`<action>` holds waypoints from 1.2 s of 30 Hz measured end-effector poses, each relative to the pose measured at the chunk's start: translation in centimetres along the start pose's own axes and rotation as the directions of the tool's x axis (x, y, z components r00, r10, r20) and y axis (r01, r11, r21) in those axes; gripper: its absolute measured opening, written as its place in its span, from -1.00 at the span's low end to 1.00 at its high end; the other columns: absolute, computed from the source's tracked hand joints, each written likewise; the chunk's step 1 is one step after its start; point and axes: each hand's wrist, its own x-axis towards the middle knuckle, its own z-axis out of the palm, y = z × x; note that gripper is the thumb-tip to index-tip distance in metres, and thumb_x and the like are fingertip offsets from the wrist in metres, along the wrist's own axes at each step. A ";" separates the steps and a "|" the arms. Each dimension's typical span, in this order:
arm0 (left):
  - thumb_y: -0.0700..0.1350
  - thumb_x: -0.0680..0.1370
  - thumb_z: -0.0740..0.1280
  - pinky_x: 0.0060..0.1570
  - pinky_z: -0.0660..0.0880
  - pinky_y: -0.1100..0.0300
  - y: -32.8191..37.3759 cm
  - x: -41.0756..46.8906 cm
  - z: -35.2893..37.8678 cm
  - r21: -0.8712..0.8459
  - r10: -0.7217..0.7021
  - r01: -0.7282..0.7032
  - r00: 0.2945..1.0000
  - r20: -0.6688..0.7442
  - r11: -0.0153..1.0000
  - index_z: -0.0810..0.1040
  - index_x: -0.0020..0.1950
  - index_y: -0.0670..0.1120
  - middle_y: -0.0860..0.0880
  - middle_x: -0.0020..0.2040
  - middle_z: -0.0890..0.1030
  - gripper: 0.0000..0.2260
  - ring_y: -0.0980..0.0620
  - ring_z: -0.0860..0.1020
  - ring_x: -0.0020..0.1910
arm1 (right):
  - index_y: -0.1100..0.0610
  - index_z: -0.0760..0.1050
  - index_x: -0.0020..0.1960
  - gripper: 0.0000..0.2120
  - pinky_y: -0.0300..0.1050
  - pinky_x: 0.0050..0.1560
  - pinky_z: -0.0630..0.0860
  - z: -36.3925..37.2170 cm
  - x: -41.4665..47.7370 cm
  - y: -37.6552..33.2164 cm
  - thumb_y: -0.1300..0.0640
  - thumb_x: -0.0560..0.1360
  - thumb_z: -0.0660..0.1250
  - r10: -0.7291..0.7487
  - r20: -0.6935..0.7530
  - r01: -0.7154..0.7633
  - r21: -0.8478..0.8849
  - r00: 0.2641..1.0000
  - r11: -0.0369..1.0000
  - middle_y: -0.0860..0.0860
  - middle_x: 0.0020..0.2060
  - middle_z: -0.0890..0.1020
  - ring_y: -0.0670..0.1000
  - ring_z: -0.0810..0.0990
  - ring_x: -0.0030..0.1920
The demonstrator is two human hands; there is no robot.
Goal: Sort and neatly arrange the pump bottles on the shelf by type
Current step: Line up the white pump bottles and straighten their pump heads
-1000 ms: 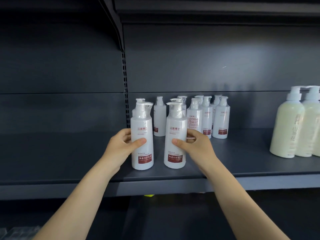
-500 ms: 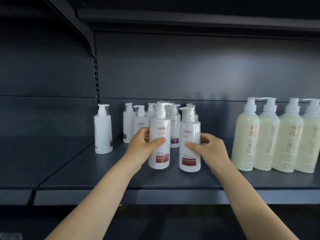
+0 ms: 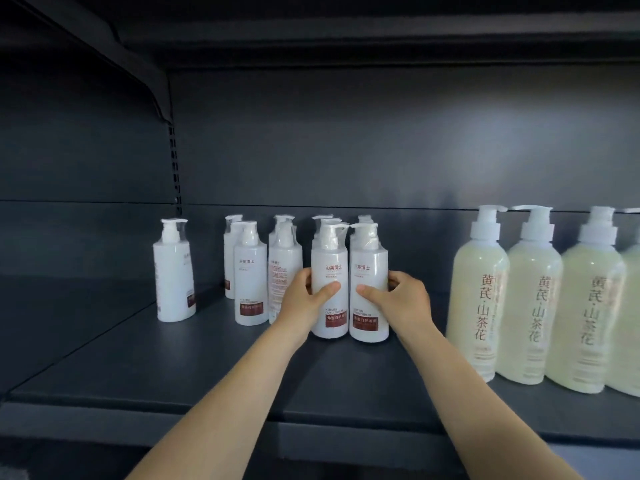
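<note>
**Two matching bottles closed up at the front of the white group**

Nearest, the dark grey metal shelf [image 3: 207,368] is noted. On it, the left hand [image 3: 304,299] is curled round a white plastic pump bottle with a dark red label [image 3: 329,271], and the right hand [image 3: 401,303] is curled round its twin bottle [image 3: 368,268].

A second ago the pair was held apart. It has since been brought together, sides touching, with the bases apparently set down.

Behind the fingers stand the rows of like white bottles [image 3: 251,271]. A stray white bottle [image 3: 174,271] stands well left of the left fingers, and the tall pale yellow pump bottles [image 3: 478,299] stand near the right fingers.

The pair is judged grouped by type. The stray remains to be sorted.
</note>
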 end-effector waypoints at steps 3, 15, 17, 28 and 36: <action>-0.07 0.51 0.36 0.18 0.47 0.06 -0.8 0.7 -0.2 0.064 0.010 -0.011 1.000 0.006 0.998 0.42 0.29 -0.10 -0.04 0.23 0.55 -0.62 0.00 0.52 0.17 | 0.17 0.53 0.13 -0.63 0.00 0.06 0.57 0.1 0.7 0.9 0.13 0.36 0.51 0.011 0.030 -0.011 0.002 0.999 1.000 0.05 0.03 0.64 0.05 0.62 0.02; -0.06 0.49 0.38 0.14 0.46 0.10 -1.2 2.5 -0.3 0.207 0.067 -0.075 0.997 0.045 0.975 0.41 0.30 -0.14 -0.06 0.26 0.53 -0.59 -0.05 0.52 0.21 | 0.16 0.44 0.24 -0.51 0.03 0.15 0.55 -0.1 2.5 1.9 0.18 0.36 0.51 0.045 0.102 -0.050 0.050 0.994 0.997 0.08 0.17 0.58 0.06 0.58 0.13; -0.07 0.48 0.39 0.16 0.47 0.08 -1.3 2.7 -0.5 0.203 0.059 -0.068 0.997 0.048 0.977 0.45 0.26 -0.15 -0.07 0.24 0.56 -0.62 -0.04 0.54 0.19 | 0.16 0.45 0.24 -0.51 0.04 0.16 0.54 -0.2 2.5 2.0 0.19 0.36 0.51 0.049 0.109 -0.056 0.058 0.993 0.997 0.08 0.16 0.59 0.07 0.58 0.13; 0.06 0.53 0.30 -0.13 0.38 0.23 -0.8 2.7 -1.3 0.567 0.048 -0.125 0.988 0.149 0.815 0.54 0.06 -0.20 -0.09 0.00 0.61 -0.67 0.02 0.52 -0.09 | 0.19 0.45 0.23 -0.57 -0.07 0.12 0.52 -0.4 2.1 1.4 0.14 0.42 0.46 -0.016 0.131 0.034 -0.141 0.991 0.989 0.07 0.18 0.59 0.06 0.58 0.14; 0.11 0.59 0.15 -0.15 0.39 0.19 0.5 -2.0 -5.6 0.846 0.039 -0.261 0.961 0.275 0.466 0.51 0.03 -0.17 -0.09 -0.01 0.59 -0.65 -0.02 0.52 -0.10 | 0.13 0.42 -0.14 -0.80 -0.15 -0.18 0.36 -0.5 -2.0 0.7 0.00 0.50 0.30 -0.025 0.216 0.150 -0.586 0.976 0.796 0.13 -0.02 0.57 0.08 0.52 -0.09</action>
